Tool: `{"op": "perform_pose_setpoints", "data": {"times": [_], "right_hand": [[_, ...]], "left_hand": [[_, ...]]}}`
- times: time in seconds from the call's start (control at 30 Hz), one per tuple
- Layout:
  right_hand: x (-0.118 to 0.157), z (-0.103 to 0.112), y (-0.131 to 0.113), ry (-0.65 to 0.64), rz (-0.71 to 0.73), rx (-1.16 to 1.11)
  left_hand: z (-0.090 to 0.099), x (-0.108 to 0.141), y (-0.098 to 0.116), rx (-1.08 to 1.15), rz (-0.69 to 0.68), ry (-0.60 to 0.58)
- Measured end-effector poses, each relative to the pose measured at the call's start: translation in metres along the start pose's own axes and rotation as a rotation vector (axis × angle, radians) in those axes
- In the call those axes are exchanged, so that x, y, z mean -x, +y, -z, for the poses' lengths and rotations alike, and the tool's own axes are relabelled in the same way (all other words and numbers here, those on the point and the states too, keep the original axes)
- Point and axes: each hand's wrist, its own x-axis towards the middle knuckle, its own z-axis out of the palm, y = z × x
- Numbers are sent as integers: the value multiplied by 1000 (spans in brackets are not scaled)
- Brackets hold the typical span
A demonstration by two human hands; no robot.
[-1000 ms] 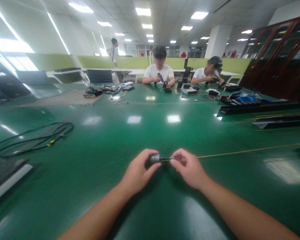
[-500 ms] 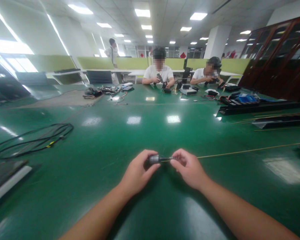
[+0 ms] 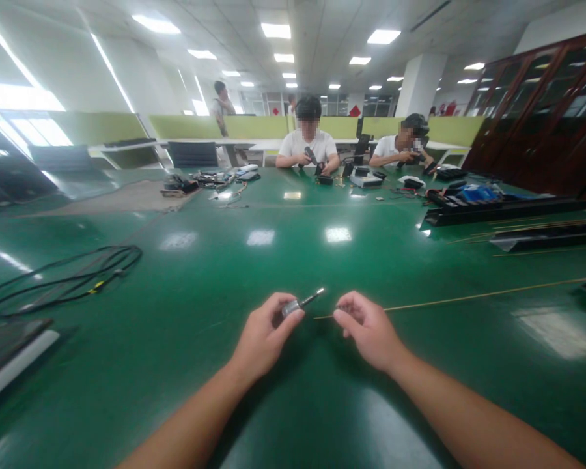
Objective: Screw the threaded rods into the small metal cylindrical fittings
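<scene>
My left hand [image 3: 266,329] is closed around the grey cylindrical handle of a screwdriver [image 3: 308,301]. Its thin dark shaft ends in a bright silver tip, tilted up to the right. Across a small gap, my right hand [image 3: 368,326] pinches thumb and fingers together. A small dark thing shows between those fingertips, too tiny and blurred to name. A thin yellow rod [image 3: 444,301] runs from the right side of the table past my right hand, which hides part of it. The rod's left end shows between my hands, below the screwdriver tip; whether my right hand touches it I cannot tell.
A coiled black cable [image 3: 78,280] lies on the green table [image 3: 200,267] at left, above a flat dark device [image 3: 14,355]. Black channels [image 3: 502,212] and more rods are at right. Two people sit across the table among electronic parts [image 3: 366,177].
My left hand has drawn the screwdriver back left, away from my right fingertips, and its tip now points upward. My right hand has stayed nearly in place.
</scene>
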Motion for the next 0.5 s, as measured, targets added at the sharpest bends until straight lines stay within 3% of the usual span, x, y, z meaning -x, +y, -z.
{"op": "perform_pose_setpoints", "data": {"times": [0.2, 0.27, 0.37, 0.5], "right_hand": [[1, -2, -3, -70, 32, -10], [2, -3, -3, -92, 41, -12], [3, -4, -4, -109, 57, -7], [4, -6, -2, -120, 66, -9]], "left_hand": [[-4, -5, -4, 726, 322, 82], [-4, -4, -1, 876, 380, 92], [0, -1, 6, 910, 394, 85], [12, 1, 15, 692, 328, 92]]}}
